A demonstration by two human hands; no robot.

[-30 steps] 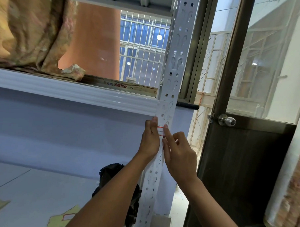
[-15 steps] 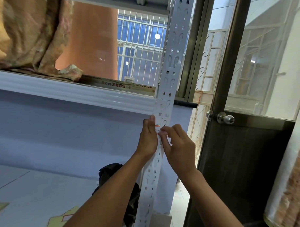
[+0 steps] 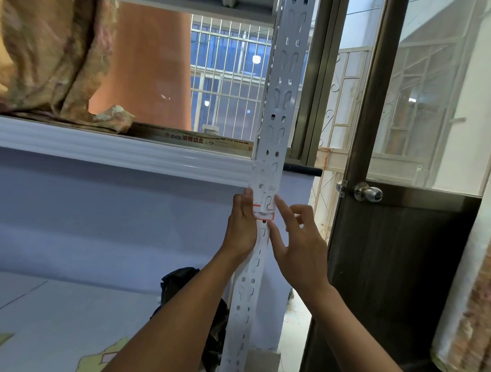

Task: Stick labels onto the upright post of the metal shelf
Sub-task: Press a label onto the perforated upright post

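Label (image 3: 263, 213), white with a red border. Lay flat across the front of the upright post (image 3: 280, 103), just below the shelf's front edge (image 3: 128, 156), between the two hands. Was touched at its left end by straight fingers of the left hand (image 3: 241, 227), and at its right end by the straight index finger of the right hand (image 3: 298, 243). Other right fingers loosely bent, holding nothing.
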